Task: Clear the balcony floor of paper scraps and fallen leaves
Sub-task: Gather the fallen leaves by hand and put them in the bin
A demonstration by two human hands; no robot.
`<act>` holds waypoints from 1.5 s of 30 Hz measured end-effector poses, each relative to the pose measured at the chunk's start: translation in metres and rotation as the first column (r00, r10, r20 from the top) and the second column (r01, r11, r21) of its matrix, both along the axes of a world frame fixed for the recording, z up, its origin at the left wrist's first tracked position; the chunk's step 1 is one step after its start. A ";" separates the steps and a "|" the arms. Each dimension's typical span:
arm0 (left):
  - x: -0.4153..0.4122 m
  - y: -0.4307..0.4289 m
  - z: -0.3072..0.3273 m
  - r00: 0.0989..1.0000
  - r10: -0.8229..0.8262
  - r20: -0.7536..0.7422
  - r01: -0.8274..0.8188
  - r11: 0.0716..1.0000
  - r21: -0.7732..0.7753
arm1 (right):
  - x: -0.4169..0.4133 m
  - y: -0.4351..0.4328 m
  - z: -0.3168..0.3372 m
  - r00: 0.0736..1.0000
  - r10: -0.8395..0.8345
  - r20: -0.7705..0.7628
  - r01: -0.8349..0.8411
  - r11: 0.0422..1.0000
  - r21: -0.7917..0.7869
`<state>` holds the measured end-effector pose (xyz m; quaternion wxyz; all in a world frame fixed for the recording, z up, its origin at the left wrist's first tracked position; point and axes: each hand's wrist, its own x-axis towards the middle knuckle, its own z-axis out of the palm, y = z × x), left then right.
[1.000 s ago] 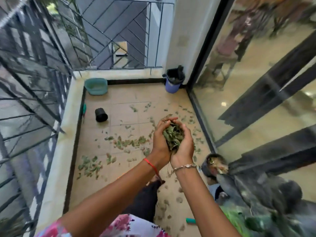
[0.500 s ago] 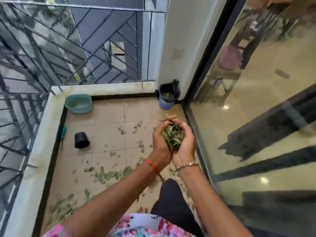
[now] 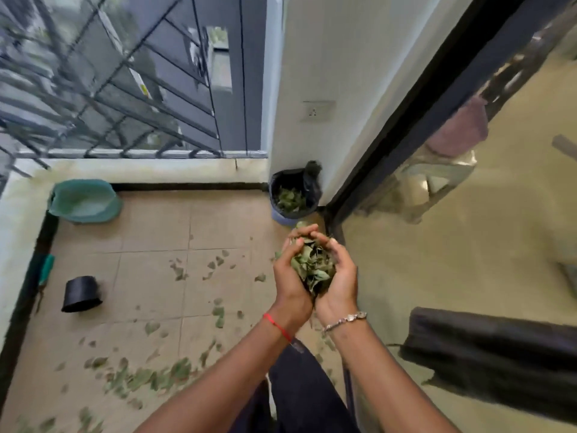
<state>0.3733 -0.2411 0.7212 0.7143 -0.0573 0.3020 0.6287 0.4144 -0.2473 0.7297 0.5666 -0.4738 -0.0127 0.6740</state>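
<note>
My left hand (image 3: 288, 282) and right hand (image 3: 342, 285) cup together around 1 clump of leaves (image 3: 312, 267), just short of the bin (image 3: 278, 215); scattered leaves (image 3: 178, 370) lie farther from it.

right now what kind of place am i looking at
Most likely a small home balcony: a metal grille railing along the outer edge, a tiled floor strewn with fallen leaves, and a sliding glass door with a room behind it.
</note>
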 end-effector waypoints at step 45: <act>-0.049 0.402 -0.400 -0.519 -0.413 -0.749 0.537 0.524 -0.661 | 0.035 0.417 -0.409 -0.670 0.556 0.492 -0.525 0.114 -0.844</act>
